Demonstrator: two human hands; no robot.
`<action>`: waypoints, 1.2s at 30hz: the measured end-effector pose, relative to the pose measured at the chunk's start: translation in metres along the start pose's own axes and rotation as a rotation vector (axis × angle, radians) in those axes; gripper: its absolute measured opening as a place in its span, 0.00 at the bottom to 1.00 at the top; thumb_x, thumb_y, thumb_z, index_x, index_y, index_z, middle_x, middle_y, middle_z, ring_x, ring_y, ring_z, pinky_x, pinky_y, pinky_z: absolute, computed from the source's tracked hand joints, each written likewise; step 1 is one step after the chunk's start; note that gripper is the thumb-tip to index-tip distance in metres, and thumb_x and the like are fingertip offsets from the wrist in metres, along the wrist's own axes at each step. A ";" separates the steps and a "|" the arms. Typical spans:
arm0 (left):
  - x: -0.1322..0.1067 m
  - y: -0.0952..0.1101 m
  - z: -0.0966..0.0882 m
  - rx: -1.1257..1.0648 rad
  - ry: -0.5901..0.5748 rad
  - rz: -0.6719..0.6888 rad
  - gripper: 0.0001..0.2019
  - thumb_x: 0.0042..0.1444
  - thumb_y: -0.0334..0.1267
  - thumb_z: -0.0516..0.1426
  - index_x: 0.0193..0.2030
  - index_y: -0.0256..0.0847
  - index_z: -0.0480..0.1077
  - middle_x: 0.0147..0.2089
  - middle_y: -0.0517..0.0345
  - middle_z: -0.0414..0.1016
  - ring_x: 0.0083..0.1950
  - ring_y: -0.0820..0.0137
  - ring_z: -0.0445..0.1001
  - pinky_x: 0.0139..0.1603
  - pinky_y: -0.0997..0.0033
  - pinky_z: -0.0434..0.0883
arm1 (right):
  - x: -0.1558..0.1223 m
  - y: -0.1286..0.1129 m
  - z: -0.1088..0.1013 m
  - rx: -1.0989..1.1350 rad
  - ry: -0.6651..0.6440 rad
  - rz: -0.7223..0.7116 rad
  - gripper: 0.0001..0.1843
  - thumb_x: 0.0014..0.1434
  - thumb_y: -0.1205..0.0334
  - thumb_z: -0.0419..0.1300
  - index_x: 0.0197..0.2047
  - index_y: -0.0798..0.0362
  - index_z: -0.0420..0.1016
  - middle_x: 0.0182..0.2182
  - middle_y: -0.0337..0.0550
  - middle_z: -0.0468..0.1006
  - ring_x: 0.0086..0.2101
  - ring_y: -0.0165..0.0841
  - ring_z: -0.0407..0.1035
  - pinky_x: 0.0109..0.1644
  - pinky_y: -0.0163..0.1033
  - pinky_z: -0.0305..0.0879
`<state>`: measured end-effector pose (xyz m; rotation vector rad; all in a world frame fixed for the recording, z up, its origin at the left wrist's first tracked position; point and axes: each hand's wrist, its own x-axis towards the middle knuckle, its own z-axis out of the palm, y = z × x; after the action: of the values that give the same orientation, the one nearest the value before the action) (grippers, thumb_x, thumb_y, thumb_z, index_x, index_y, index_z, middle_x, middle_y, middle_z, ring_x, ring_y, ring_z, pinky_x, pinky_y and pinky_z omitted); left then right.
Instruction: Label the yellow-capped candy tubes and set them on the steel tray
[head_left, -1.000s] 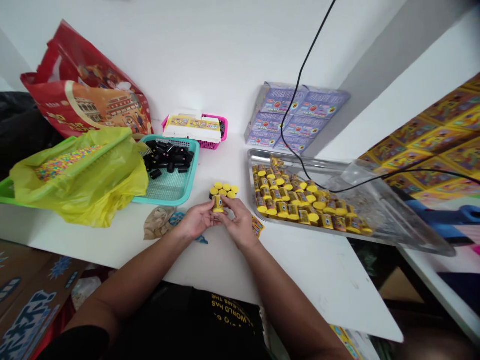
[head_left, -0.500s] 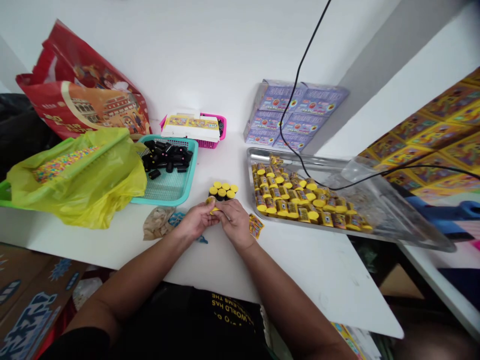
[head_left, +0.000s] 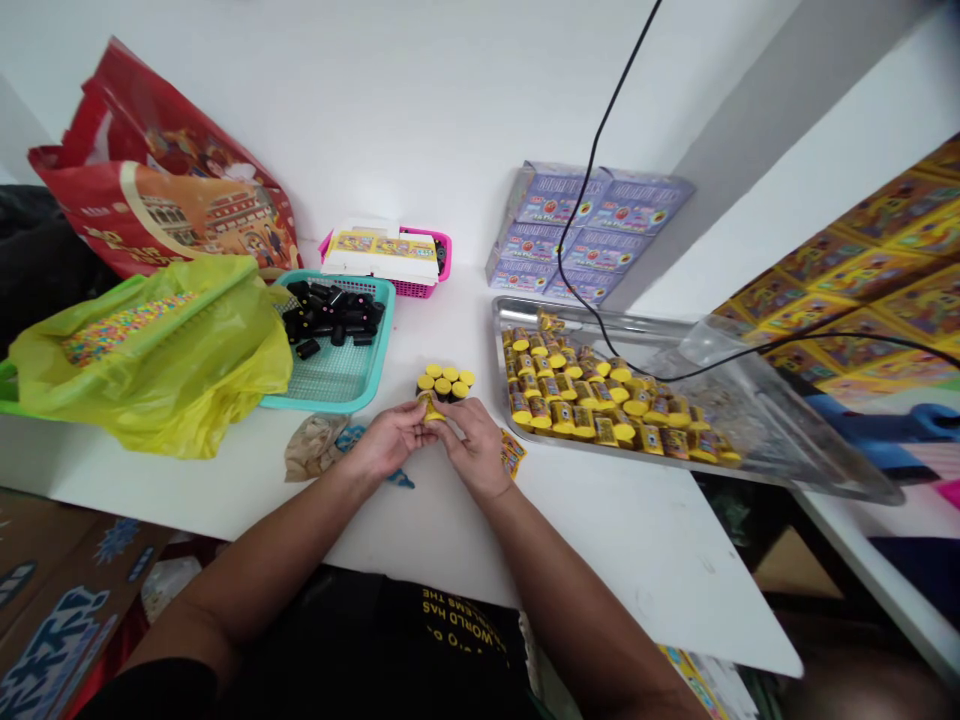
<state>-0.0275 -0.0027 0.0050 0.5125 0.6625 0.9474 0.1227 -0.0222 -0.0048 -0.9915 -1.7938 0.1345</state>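
Between my left hand (head_left: 394,437) and my right hand (head_left: 472,440) is a small canister (head_left: 431,408) with a yellow printed wrapper, pinched by the fingers of both. Just beyond it stands a group of black canisters with yellow lids (head_left: 444,380). A small stack of yellow-orange printed labels (head_left: 513,454) lies by my right wrist, partly covered by it. Near my left wrist are a crumpled beige cloth or paper (head_left: 313,446) and a blue piece (head_left: 351,437), its kind unclear.
At right, a metal tray (head_left: 501,350) holds many yellow-wrapped canisters. A teal basket (head_left: 379,370) of black canisters stands left, beside a yellow plastic bag (head_left: 247,350) with coloured beads. Purple boxes (head_left: 555,225) lean at the wall; a black cable (head_left: 592,160) hangs across the tray.
The canister has been turned in my fingers, so its printed side now faces up more. My hands stay in nearly the same place.
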 end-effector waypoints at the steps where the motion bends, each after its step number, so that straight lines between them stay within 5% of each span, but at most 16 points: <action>1: 0.000 0.000 0.000 0.005 0.003 0.001 0.06 0.51 0.36 0.63 0.35 0.37 0.74 0.32 0.56 0.76 0.33 0.72 0.71 0.42 0.69 0.66 | 0.000 0.001 0.000 -0.014 -0.006 0.000 0.11 0.60 0.62 0.61 0.47 0.47 0.76 0.34 0.44 0.77 0.36 0.37 0.69 0.41 0.45 0.69; 6: 0.000 -0.002 0.000 0.052 0.056 -0.010 0.10 0.51 0.42 0.64 0.35 0.37 0.74 0.31 0.55 0.75 0.32 0.71 0.71 0.40 0.69 0.66 | -0.002 0.004 0.003 -0.038 -0.015 -0.016 0.08 0.61 0.62 0.60 0.44 0.47 0.76 0.31 0.43 0.77 0.35 0.37 0.69 0.40 0.44 0.68; 12: 0.000 -0.007 0.001 0.018 0.061 -0.040 0.10 0.49 0.39 0.65 0.35 0.37 0.74 0.31 0.56 0.76 0.32 0.72 0.71 0.42 0.69 0.65 | -0.001 0.004 0.002 -0.091 -0.019 -0.074 0.06 0.62 0.63 0.57 0.38 0.50 0.76 0.23 0.41 0.71 0.29 0.35 0.65 0.35 0.42 0.64; 23: -0.003 -0.005 0.002 0.034 0.036 -0.070 0.06 0.53 0.38 0.62 0.34 0.38 0.72 0.30 0.55 0.76 0.30 0.71 0.72 0.39 0.70 0.65 | 0.003 -0.004 -0.004 0.032 -0.067 0.035 0.07 0.62 0.63 0.57 0.36 0.49 0.77 0.23 0.39 0.70 0.29 0.33 0.66 0.34 0.40 0.65; 29: -0.005 0.001 0.005 -0.065 0.012 -0.064 0.05 0.52 0.33 0.62 0.36 0.36 0.74 0.32 0.55 0.76 0.31 0.72 0.71 0.37 0.72 0.65 | -0.001 0.001 -0.002 0.166 -0.031 0.123 0.08 0.60 0.62 0.60 0.45 0.48 0.75 0.35 0.42 0.76 0.36 0.33 0.72 0.42 0.40 0.70; 36: -0.001 -0.001 0.001 -0.089 -0.019 -0.023 0.09 0.51 0.36 0.64 0.38 0.35 0.74 0.35 0.56 0.75 0.32 0.74 0.71 0.38 0.72 0.66 | 0.000 -0.004 -0.002 0.097 -0.016 0.090 0.09 0.60 0.62 0.61 0.44 0.49 0.76 0.35 0.44 0.78 0.37 0.35 0.71 0.43 0.43 0.70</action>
<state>-0.0266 -0.0039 0.0057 0.4337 0.6051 0.9452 0.1218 -0.0255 -0.0014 -1.0039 -1.7410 0.2840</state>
